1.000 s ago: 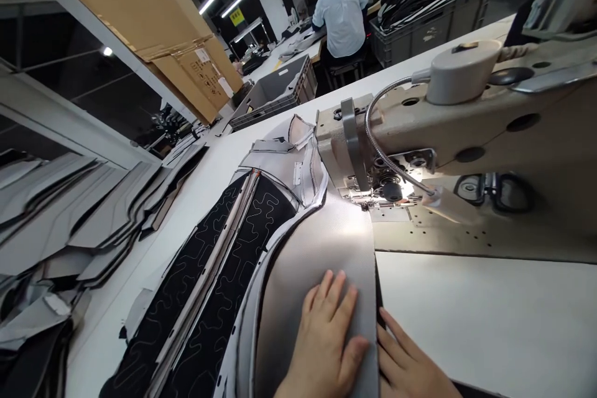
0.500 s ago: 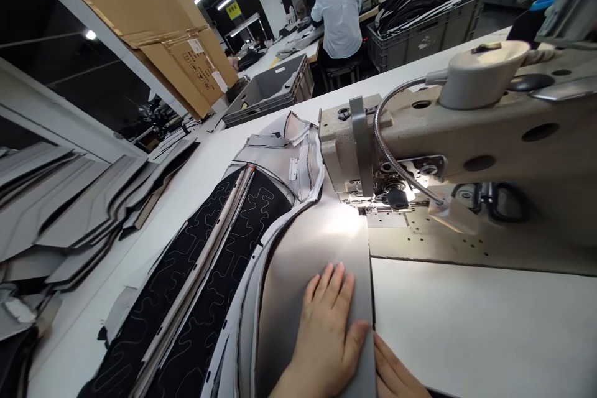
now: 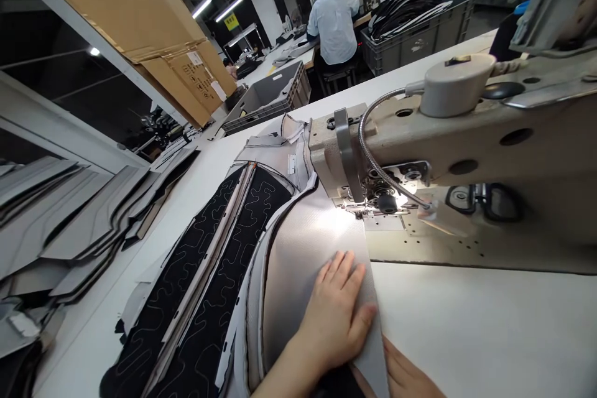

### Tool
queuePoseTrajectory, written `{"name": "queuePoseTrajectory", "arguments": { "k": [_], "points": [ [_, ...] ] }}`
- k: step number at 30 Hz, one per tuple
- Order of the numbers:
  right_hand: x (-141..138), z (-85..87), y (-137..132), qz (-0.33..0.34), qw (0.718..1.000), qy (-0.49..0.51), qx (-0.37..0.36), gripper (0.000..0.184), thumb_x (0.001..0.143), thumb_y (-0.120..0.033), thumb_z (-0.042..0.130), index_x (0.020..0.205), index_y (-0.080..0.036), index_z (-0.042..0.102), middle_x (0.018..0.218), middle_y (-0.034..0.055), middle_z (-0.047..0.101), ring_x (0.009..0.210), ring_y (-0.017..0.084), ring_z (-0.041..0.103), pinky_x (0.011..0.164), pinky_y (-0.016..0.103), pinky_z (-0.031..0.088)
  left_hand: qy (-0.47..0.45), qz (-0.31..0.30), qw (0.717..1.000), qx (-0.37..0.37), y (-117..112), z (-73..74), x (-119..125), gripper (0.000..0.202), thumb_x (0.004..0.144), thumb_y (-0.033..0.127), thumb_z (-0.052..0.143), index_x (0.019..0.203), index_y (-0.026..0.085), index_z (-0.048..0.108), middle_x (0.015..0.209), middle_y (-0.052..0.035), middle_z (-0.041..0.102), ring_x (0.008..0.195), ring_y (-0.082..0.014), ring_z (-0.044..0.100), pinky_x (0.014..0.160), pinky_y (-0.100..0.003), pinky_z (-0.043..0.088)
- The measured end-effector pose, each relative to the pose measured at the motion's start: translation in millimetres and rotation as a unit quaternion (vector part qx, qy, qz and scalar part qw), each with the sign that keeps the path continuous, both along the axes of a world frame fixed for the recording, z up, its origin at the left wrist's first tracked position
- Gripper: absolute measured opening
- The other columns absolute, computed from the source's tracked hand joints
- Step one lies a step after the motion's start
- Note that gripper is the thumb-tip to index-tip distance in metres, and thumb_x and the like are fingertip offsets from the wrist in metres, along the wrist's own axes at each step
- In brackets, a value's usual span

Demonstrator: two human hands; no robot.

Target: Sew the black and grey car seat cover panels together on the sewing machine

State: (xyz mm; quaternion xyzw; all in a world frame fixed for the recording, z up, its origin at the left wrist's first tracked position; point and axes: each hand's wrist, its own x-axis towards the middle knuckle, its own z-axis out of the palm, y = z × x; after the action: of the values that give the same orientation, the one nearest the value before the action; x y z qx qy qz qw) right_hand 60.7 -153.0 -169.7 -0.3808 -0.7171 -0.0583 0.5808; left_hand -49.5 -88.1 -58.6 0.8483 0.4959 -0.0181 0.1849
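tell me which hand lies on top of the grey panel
The left hand: it rests on the grey panel, whereas the right hand is at its right edge, partly hidden.

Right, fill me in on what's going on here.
A person is working at a sewing machine. Their left hand lies spread on a grey panel, and their right hand is at its right edge, partly hidden. The panel's far end reaches the lit needle area; I can't tell whether it's being stitched. Black quilted pieces lie to the left, and a co-worker sits beyond.
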Motion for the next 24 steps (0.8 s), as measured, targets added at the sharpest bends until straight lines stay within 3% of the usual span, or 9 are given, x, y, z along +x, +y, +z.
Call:
{"name": "queuePoseTrajectory", "arguments": {
  "k": [3, 6, 9, 13, 18, 24],
  "points": [
    [6.5, 5.5, -2.4, 0.014, 0.999, -0.048, -0.003, 0.03, 0.089, -0.007, 0.041, 0.1, -0.017, 0.067, 0.089, 0.0066, 0.07, 0.098, 0.017, 0.064, 0.1, 0.03, 0.045, 0.019, -0.101, 0.994, -0.035, -17.4, 5.9, -20.6, 0.072, 0.075, 0.021, 0.05, 0.144, 0.022, 0.031, 0.153, -0.0035, 0.016, 0.141, -0.022, 0.015, 0.116, -0.049, 0.015],
    [13.2, 12.5, -4.5, 0.021, 0.996, -0.081, -0.03, 0.028, 0.089, -0.009, 0.044, 0.104, -0.018, 0.066, 0.096, 0.0084, 0.07, 0.102, 0.018, 0.062, 0.1, 0.032, 0.044, 0.041, -0.146, 0.988, 0.007, -33.4, -2.3, -43.4, 0.085, 0.063, 0.012, 0.047, 0.145, 0.023, 0.027, 0.153, -0.0031, 0.018, 0.141, -0.0229, 0.017, 0.115, -0.051, 0.019],
    [15.7, 20.2, -3.7, 0.038, 0.995, -0.083, -0.029, 0.031, 0.089, -0.007, 0.041, 0.102, -0.018, 0.067, 0.093, 0.0074, 0.07, 0.1, 0.017, 0.063, 0.1, 0.031, 0.044, 0.054, -0.152, 0.982, 0.097, -35.9, -16.6, -54.6, 0.074, 0.071, 0.005, 0.041, 0.142, 0.02, 0.032, 0.149, -0.005, 0.029, 0.139, -0.0222, 0.021, 0.113, -0.049, 0.027],
    [12.3, 23.7, -2.0, 0.036, 0.998, -0.056, -0.014, 0.035, 0.09, -0.003, 0.036, 0.092, -0.016, 0.069, 0.084, 0.0045, 0.07, 0.091, 0.014, 0.065, 0.099, 0.027, 0.044, 0.042, -0.169, 0.97, 0.168, -24.1, -27.8, -52.4, 0.053, 0.086, 0.01, 0.037, 0.138, 0.017, 0.039, 0.141, -0.0068, 0.042, 0.137, -0.0226, 0.028, 0.109, -0.047, 0.034],
    [10.5, 20.4, -3.4, 0.022, 0.997, -0.069, -0.005, 0.038, 0.091, -0.004, 0.032, 0.093, -0.014, 0.068, 0.081, 0.0052, 0.07, 0.089, 0.016, 0.065, 0.099, 0.029, 0.044, 0.06, -0.16, 0.973, 0.157, -11.5, -26.7, -46.6, 0.051, 0.086, 0.012, 0.035, 0.137, 0.018, 0.043, 0.142, -0.0054, 0.041, 0.136, -0.0242, 0.03, 0.107, -0.049, 0.035],
    [12.2, 18.0, -1.7, 0.001, 0.996, -0.086, -0.014, 0.035, 0.088, -0.001, 0.036, 0.094, -0.014, 0.068, 0.102, 0.0053, 0.07, 0.093, 0.013, 0.064, 0.108, 0.028, 0.034, 0.054, -0.139, 0.979, 0.136, 7.9, -25.0, -35.3, 0.06, 0.079, 0.008, 0.036, 0.137, 0.019, 0.043, 0.143, -0.0055, 0.039, 0.137, -0.0238, 0.028, 0.11, -0.05, 0.03]
  ]
}}
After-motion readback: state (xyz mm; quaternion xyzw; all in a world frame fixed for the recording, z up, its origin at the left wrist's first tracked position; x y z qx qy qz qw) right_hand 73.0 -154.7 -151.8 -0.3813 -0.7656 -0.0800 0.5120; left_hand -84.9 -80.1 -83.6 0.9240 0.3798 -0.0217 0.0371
